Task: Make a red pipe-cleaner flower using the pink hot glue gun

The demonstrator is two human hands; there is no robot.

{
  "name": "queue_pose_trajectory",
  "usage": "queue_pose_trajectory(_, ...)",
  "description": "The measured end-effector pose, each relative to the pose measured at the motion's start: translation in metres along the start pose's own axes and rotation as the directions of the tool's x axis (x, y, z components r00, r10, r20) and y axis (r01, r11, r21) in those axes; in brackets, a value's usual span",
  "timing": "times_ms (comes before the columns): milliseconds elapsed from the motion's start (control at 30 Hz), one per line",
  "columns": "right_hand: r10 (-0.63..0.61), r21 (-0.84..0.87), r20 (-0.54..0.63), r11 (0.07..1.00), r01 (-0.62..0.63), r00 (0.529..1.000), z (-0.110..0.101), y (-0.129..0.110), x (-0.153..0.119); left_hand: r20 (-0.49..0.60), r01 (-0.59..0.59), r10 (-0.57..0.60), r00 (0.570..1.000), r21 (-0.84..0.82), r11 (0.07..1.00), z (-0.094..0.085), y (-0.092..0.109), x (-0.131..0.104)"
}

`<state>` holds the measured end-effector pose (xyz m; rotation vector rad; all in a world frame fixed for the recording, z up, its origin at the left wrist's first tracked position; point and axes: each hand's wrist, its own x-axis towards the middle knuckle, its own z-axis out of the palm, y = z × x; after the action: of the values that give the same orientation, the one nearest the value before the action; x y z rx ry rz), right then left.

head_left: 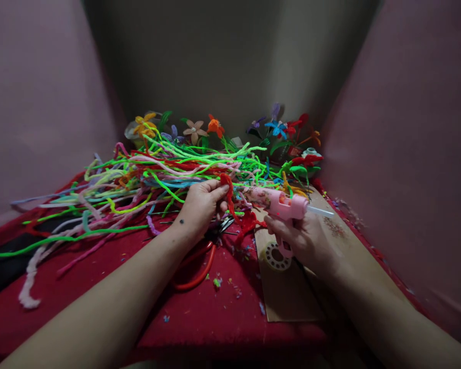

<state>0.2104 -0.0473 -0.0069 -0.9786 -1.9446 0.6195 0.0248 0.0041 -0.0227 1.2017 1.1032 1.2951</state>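
So the left hand (202,207) has a red fuzzy piece (228,192) pinched in its fingertips, and the right hand (305,238) is wrapped round a pink glue gun (278,202).

A single head-worn camera looks forward and down from behind the red cloth-covered table (223,328), facing the dark wall (215,56) beyond its far edge, near enough to take in the table's width between pink side walls (34,102).
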Motion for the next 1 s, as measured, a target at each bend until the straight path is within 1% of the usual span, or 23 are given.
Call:
queue_pose_trajectory(33, -0.023, 0.023, -0.002, 0.999, 0.023, 1.0, 0.002, 0.002, 0.0, -0.002, -0.009, 0.009, 1.0, 0.006, 1.0, -0.001, -0.001, 0.001)
queue_pose_trajectory(100, -0.094, 0.037, 0.03, 0.995, 0.093, 0.995, 0.004, 0.005, 0.0, 0.002, -0.027, 0.027, 1.0, 0.02, 0.999, -0.003, -0.002, 0.003)
queue_pose_trajectory(167, -0.138, -0.014, 0.057, 0.99, 0.139, 0.989, 0.003, 0.007, -0.002, 0.006, -0.039, 0.038, 0.999, 0.02, 0.999, -0.004, -0.003, 0.005)
queue_pose_trajectory(233, -0.142, -0.131, 0.03, 0.981, 0.145, 0.989, -0.001, 0.009, -0.007, 0.0, -0.042, 0.042, 0.999, 0.018, 0.999, -0.005, -0.004, 0.006)
queue_pose_trajectory(300, -0.148, -0.303, -0.065, 0.945, 0.121, 0.987, -0.01, 0.012, -0.017, -0.007, -0.042, 0.042, 0.999, 0.017, 0.999, -0.006, -0.005, 0.006)
queue_pose_trajectory(367, -0.194, -0.504, -0.159, 0.859, 0.089, 0.968, -0.02, 0.019, -0.03, -0.001, -0.046, 0.046, 0.999, 0.01, 0.999, -0.007, -0.006, 0.008)
queue_pose_trajectory(400, -0.216, -0.607, -0.183, 0.792, 0.063, 0.959, -0.026, 0.023, -0.038, 0.006, -0.051, 0.051, 0.999, 0.003, 0.999, -0.008, -0.007, 0.008)
queue_pose_trajectory(467, -0.131, -0.757, -0.153, 0.653, -0.03, 0.979, -0.04, 0.031, -0.053, 0.02, -0.059, 0.059, 0.998, -0.005, 0.998, -0.008, -0.008, 0.009)
queue_pose_trajectory(533, 0.026, -0.829, -0.135, 0.544, -0.127, 0.991, -0.053, 0.038, -0.065, 0.026, -0.06, 0.06, 0.998, 0.003, 0.998, -0.007, -0.008, 0.009)
queue_pose_trajectory(567, 0.114, -0.851, -0.156, 0.489, -0.192, 0.981, -0.059, 0.041, -0.07, 0.026, -0.055, 0.055, 0.998, 0.01, 0.998, -0.006, -0.007, 0.008)
queue_pose_trajectory(600, 0.205, -0.864, -0.195, 0.427, -0.267, 0.959, -0.065, 0.043, -0.073, 0.024, -0.048, 0.048, 0.999, 0.017, 0.999, -0.005, -0.006, 0.007)
queue_pose_trajectory(633, 0.281, -0.871, -0.209, 0.382, -0.309, 0.937, -0.07, 0.045, -0.075, 0.022, -0.04, 0.039, 0.999, 0.022, 0.999, -0.004, -0.005, 0.005)
queue_pose_trajectory(700, 0.38, -0.88, -0.22, 0.32, -0.351, 0.898, -0.079, 0.049, -0.078, 0.014, -0.03, 0.029, 0.999, 0.026, 0.999, -0.002, -0.002, 0.003)
queue_pose_trajectory(800, 0.467, -0.88, -0.21, 0.292, -0.374, 0.859, -0.089, 0.057, -0.079, 0.01, -0.038, 0.038, 0.999, 0.028, 0.999, -0.002, -0.001, 0.002)
queue_pose_trajectory(867, 0.497, -0.872, -0.17, 0.326, -0.365, 0.851, -0.093, 0.06, -0.08, 0.012, -0.056, 0.056, 0.998, 0.039, 0.998, -0.003, -0.001, 0.003)
queue_pose_trajectory(933, 0.463, -0.865, -0.133, 0.378, -0.331, 0.876, -0.094, 0.058, -0.078, 0.018, -0.076, 0.075, 0.997, 0.057, 0.996, -0.004, -0.002, 0.004)
queue_pose_trajectory(1000, 0.346, -0.859, -0.153, 0.417, -0.298, 0.926, -0.087, 0.05, -0.073, 0.022, -0.091, 0.089, 0.996, 0.072, 0.993, -0.004, -0.002, 0.004)
